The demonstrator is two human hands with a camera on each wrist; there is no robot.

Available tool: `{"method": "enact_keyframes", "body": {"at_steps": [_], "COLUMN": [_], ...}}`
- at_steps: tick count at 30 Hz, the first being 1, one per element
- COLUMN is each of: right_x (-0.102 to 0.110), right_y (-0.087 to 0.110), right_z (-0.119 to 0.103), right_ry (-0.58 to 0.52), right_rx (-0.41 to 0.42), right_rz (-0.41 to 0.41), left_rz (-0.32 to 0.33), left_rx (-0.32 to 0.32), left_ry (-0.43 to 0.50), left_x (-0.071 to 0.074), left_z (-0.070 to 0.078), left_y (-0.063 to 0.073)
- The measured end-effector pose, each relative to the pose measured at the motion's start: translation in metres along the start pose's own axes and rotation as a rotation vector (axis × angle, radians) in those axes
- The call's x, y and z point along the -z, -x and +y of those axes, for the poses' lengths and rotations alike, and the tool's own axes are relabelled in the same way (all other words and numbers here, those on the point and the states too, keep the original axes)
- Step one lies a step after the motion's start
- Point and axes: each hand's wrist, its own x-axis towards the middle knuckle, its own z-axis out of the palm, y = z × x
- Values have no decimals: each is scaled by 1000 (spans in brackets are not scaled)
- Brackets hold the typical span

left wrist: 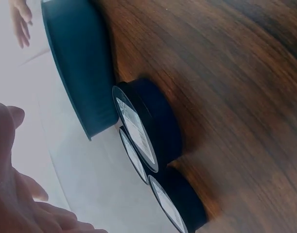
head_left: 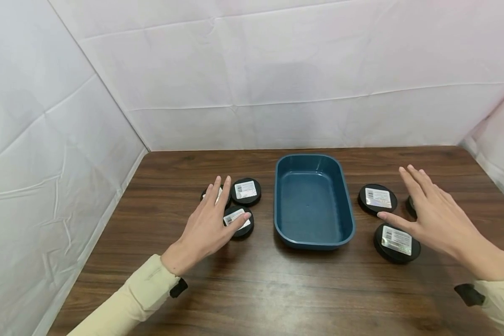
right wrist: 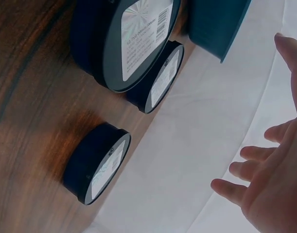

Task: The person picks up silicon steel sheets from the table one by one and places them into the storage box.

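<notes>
Three round black tins with white labels sit left of a blue tray [head_left: 308, 205]: a back tin [head_left: 245, 191], a front tin [head_left: 240, 219] and one partly hidden by my fingers. My left hand [head_left: 206, 224] hovers over them, fingers stretched, holding nothing; the left wrist view shows it apart from the nearest tin [left wrist: 148, 121]. Right of the tray lie three similar tins: a back tin [head_left: 378, 199], a front tin [head_left: 396, 243] and a third [head_left: 410, 207] mostly behind my hand. My right hand [head_left: 438, 219] is spread above these, also holding nothing.
The brown wooden table [head_left: 252, 289] runs back to a white cloth wall [head_left: 277, 70]. More white cloth [head_left: 67, 163] stands along the left side, and at the right edge too. Nothing lies inside the tray.
</notes>
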Motion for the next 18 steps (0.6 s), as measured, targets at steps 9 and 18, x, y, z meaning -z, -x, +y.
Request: {"method": "enact_keyframes", "body": {"at_steps": [9, 18], "right_x": [-4, -5], "right_y": [-1, -2], "right_z": [-2, -5], "right_ry": [-3, -2], "right_rx": [-16, -4], "right_rz": [-4, 5], "left_rz": [15, 25], "left_rx": [-13, -32], "left_ry": [-12, 2], "left_x": [-2, -11], "left_z": [1, 8], "left_y": [-3, -4]}}
